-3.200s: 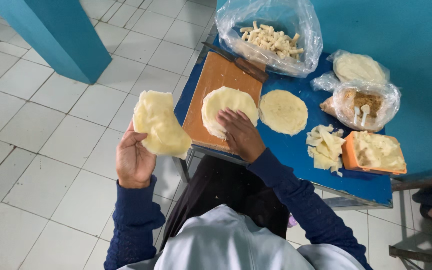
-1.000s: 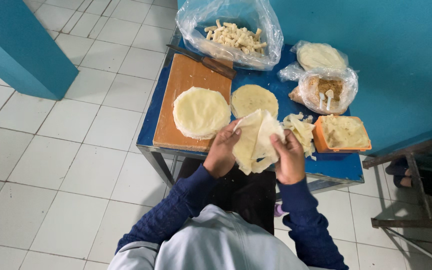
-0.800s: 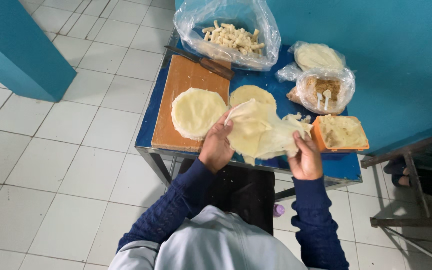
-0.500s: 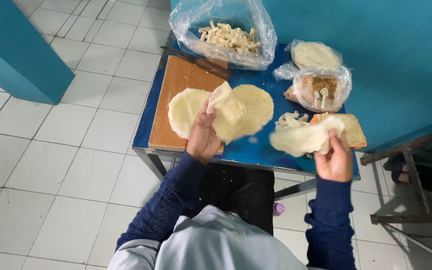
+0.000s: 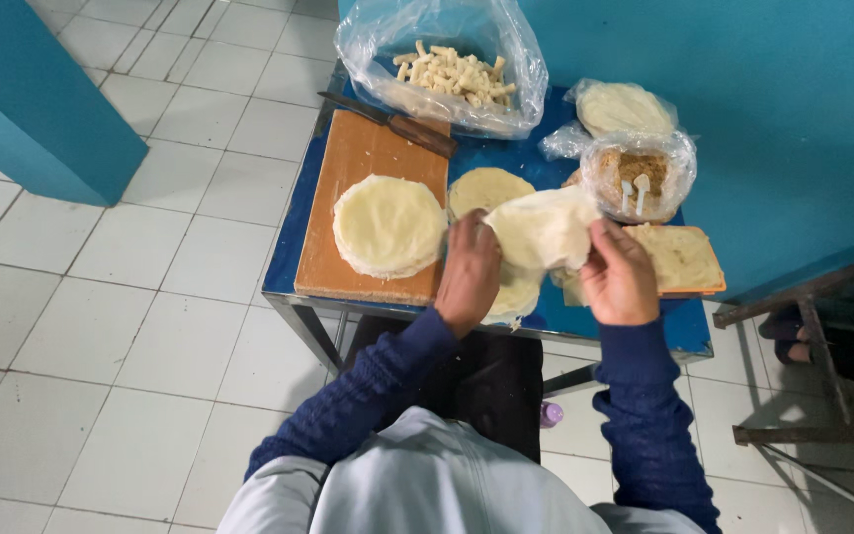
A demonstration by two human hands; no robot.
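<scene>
My left hand (image 5: pixel 469 269) and my right hand (image 5: pixel 618 273) both pinch one thin pale round wrapper sheet (image 5: pixel 544 226), held up between them over the front of the blue table (image 5: pixel 300 203). Under the left hand lies a separate flat wrapper (image 5: pixel 486 188) on the table top. A thick stack of the same wrappers (image 5: pixel 388 225) rests on the wooden cutting board (image 5: pixel 362 158) to the left.
A knife (image 5: pixel 399 126) lies at the board's far end. Behind it sits a clear bag of pale sticks (image 5: pixel 455 71). Two smaller bags (image 5: pixel 637 174) (image 5: pixel 622 106) and an orange tray of wrappers (image 5: pixel 682 257) stand right. A teal wall (image 5: pixel 743 119) borders the table; metal frame at right.
The hands, apart half a second ago with separate sheets, have come together on one sheet. Earlier, my left hand brought a pile of wrappers in from the left, off the table.
</scene>
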